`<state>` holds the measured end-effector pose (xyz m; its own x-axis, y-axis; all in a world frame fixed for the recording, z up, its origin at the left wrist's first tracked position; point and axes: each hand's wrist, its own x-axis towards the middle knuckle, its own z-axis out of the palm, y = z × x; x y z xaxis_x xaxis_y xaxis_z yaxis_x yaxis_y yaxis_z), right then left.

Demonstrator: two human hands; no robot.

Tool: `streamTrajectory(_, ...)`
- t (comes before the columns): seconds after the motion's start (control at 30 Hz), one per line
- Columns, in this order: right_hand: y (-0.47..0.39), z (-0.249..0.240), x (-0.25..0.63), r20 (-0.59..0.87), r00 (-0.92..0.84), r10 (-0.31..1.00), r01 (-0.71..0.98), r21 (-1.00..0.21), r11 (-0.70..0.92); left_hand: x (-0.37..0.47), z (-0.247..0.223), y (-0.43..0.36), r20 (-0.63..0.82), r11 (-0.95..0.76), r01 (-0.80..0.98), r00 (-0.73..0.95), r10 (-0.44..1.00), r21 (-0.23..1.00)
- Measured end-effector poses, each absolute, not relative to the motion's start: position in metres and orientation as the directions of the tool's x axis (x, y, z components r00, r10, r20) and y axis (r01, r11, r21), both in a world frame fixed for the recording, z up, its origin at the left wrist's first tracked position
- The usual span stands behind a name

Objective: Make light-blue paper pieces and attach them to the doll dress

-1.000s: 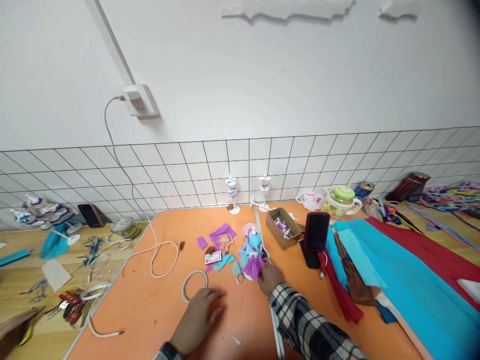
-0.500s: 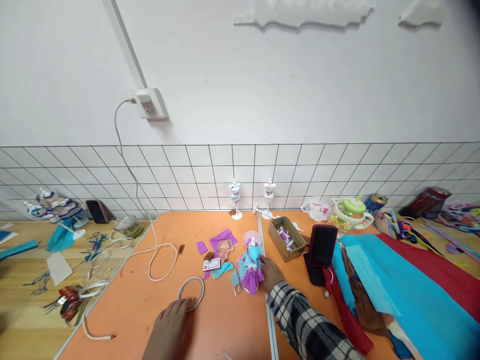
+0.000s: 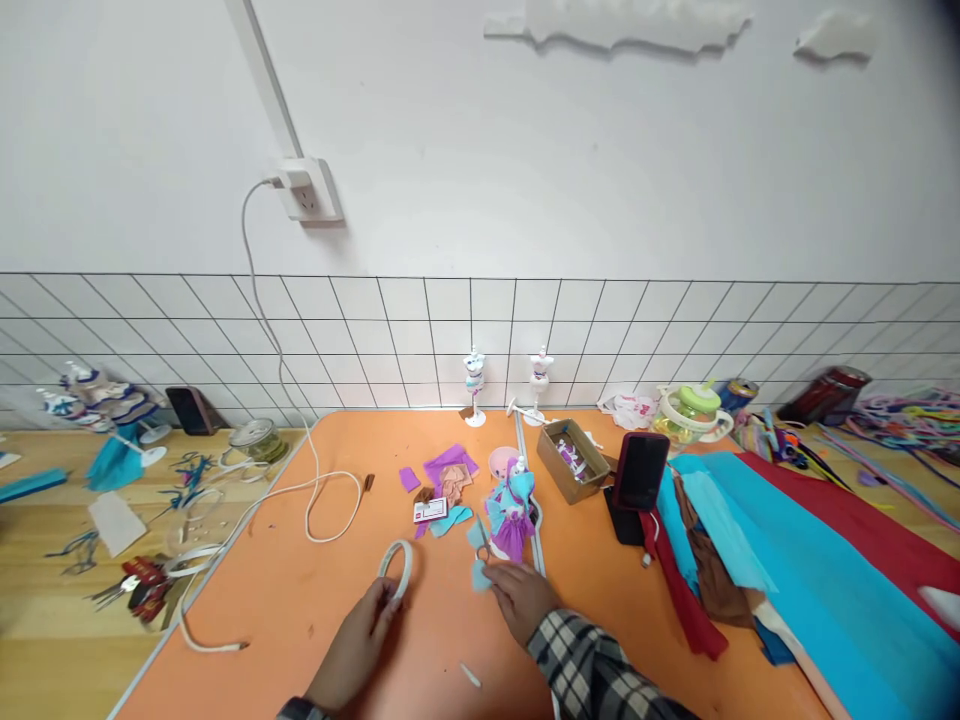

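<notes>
My left hand (image 3: 361,632) pinches the lower edge of a white ring-shaped roll (image 3: 406,572), which is tilted up off the orange tabletop. Fingers together, my right hand (image 3: 523,600) is at a small light-blue scrap (image 3: 480,576), just below the small scissors (image 3: 484,545). Behind it stands a small dress form (image 3: 512,510) in a blue and purple dress. Purple, peach and blue fabric scraps (image 3: 454,482) and a white label card (image 3: 430,510) lie to the left of the dress form.
Two small mannequins (image 3: 475,385) stand by the tiled wall. An open cardboard box (image 3: 573,460), a phone on a stand (image 3: 640,472) and long blue cloth (image 3: 832,560) are on the right. A white cable (image 3: 311,500) curls at left. A small white piece (image 3: 470,675) lies in front.
My left hand has lifted the ring from the table. My right hand has left the dressed form's side and moved down and left to the blue scrap. The view has shifted slightly.
</notes>
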<state>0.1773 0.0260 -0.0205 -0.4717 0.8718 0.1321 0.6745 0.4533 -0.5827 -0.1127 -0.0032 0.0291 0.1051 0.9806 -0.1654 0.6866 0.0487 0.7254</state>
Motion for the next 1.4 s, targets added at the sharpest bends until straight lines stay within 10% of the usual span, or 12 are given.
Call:
streamTrajectory(0.27,0.038,0.005,0.140,-0.003,-0.432,0.902,0.758,-0.543,0.361,-0.100,0.050,-0.017,-0.158,0.121,0.446,0.047,0.986,0.887)
streamTrajectory(0.77,0.003,0.143,0.169,0.417,-0.316,0.852,0.478,-0.706,0.523,-0.034,0.150,-0.026,-0.050,-0.122,0.434,0.363,0.930,0.892)
streamTrajectory(1.07,0.006,0.152,0.174,0.237,-0.199,0.951,0.283,-0.915,0.288,-0.023,0.180,-0.032,-0.049,-0.118,0.298,0.499,0.865,0.947)
streamTrajectory(1.4,0.003,0.144,0.175,0.070,-0.351,0.934,0.214,-0.965,0.153,-0.024,0.179,-0.035,-0.062,-0.260,0.577,0.478,0.876,0.774)
